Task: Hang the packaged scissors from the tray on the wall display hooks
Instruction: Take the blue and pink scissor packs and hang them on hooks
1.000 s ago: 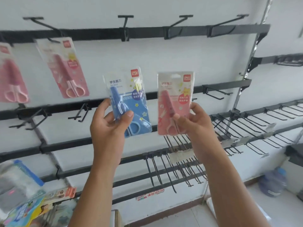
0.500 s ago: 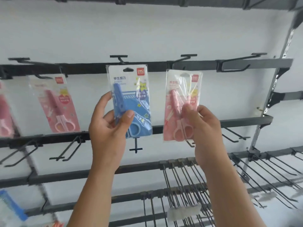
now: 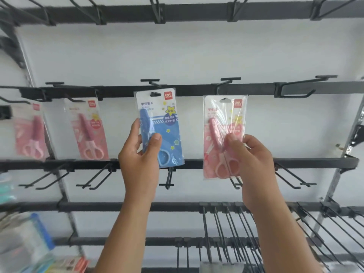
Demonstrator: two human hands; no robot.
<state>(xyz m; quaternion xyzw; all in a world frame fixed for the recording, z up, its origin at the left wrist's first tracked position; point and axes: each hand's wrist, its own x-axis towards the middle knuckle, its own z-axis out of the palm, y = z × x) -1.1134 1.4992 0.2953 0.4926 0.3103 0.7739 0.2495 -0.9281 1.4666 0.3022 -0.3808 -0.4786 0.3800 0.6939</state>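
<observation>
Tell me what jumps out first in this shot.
Two raised hands, each with a scissors pack held up to the middle rail's hooks: the left hand grips a blue pack, the right hand a pink pack. Further left, two pink packs already hang.

Glossy crinkled clear plastic over the pink scissors pack [image 3: 224,134]; matt dark metal hooks [image 3: 228,83] and rails [image 3: 118,91].

Packaged scissors: four in view. Three pink: two hanging [image 3: 89,129] [image 3: 29,133] left of blue pack [image 3: 159,127], one [image 3: 223,134] right of it. One blue. Hands: two, left [image 3: 139,160], right [image 3: 250,160], one pack each.
</observation>
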